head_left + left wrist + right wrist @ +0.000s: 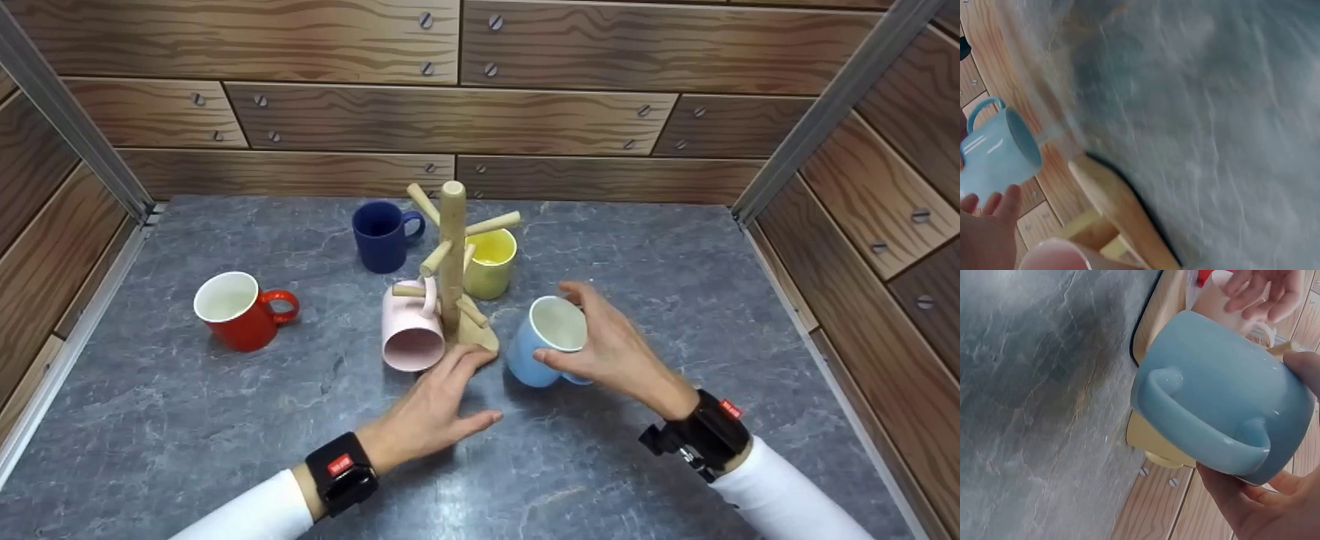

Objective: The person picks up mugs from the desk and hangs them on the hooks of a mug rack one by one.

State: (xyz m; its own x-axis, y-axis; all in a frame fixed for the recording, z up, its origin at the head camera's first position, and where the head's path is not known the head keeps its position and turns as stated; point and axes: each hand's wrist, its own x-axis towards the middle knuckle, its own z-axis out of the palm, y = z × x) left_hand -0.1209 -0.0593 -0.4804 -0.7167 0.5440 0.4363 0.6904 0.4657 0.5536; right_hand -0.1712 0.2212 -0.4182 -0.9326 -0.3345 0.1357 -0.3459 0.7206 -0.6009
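Wood-patterned panels (337, 120) wall in a grey marbled worktop (675, 255) in the head view. One mug of five looks done: the pink mug (400, 319), just ahead of your left grip (431, 409), has its handle looped over a peg of the wooden rack (451, 266). Four seem left, all off the pegs. Your right grip (619, 349) grasps the light-blue mug (532, 358), tilted, between thumb and fingers. Beyond it and to its left stands the yellow mug (487, 281); the navy mug (381, 244) is farther beyond your left grip, the red mug (247, 330) well out to its left.

From the left wrist, you see your left grip released, its fingers loose, with the light-blue mug beyond them.

From the right wrist, that mug's handle is free of your grasp, turned toward your wrist.
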